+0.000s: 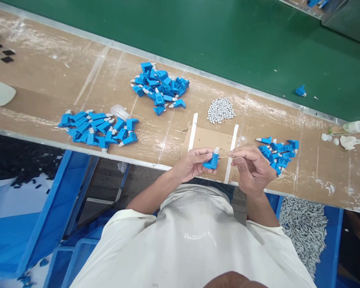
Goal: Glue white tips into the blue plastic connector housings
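Observation:
My left hand [194,164] holds a blue plastic part [211,163] with a whitish tip pointing up, gripped between thumb and fingers. In a pinch, my right hand [253,168] has a thin wooden toothpick [225,157]; its point reaches the side of the blue part, and I cannot tell whether it goes inside. Both hands are over the near edge of the bench, in front of a cardboard sheet [213,138] with white strips at its sides. Just beyond my right hand lies a small pile of similar blue parts [277,154].
More blue parts form a far pile [160,86] and a left pile [99,128], beside a clear plastic cup [120,112]. Small grey pieces [221,110] are heaped beyond the cardboard. A toothpick container [348,128] lies at right. A green belt [198,36] runs behind; blue bins [333,240] stand below.

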`<action>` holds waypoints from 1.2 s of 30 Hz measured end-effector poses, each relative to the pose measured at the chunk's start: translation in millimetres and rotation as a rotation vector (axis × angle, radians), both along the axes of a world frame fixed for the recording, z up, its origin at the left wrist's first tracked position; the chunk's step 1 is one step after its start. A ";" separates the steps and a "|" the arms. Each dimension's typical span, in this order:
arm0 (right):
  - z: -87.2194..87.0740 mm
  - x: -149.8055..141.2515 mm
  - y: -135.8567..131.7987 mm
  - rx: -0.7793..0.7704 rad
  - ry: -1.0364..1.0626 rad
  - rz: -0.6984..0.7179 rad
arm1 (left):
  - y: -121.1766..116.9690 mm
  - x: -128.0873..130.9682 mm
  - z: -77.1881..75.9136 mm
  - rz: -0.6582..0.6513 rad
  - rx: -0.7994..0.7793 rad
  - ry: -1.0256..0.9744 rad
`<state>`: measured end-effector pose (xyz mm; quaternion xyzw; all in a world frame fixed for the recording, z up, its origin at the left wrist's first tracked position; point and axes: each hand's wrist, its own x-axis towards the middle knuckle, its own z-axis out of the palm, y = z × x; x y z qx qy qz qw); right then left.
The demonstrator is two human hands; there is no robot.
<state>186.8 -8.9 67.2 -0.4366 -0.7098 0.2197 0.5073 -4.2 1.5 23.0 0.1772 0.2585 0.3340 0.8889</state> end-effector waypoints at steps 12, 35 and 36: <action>-0.8 -0.5 2.4 0.020 -0.068 0.083 | 0.4 -0.4 0.5 0.001 0.015 -0.026; -40.9 15.3 7.1 -0.256 -0.266 0.027 | 8.5 -17.5 -30.2 0.230 -0.074 0.008; -43.0 19.0 12.2 -0.266 -0.295 -0.001 | 8.5 -17.7 -31.3 0.229 -0.089 0.006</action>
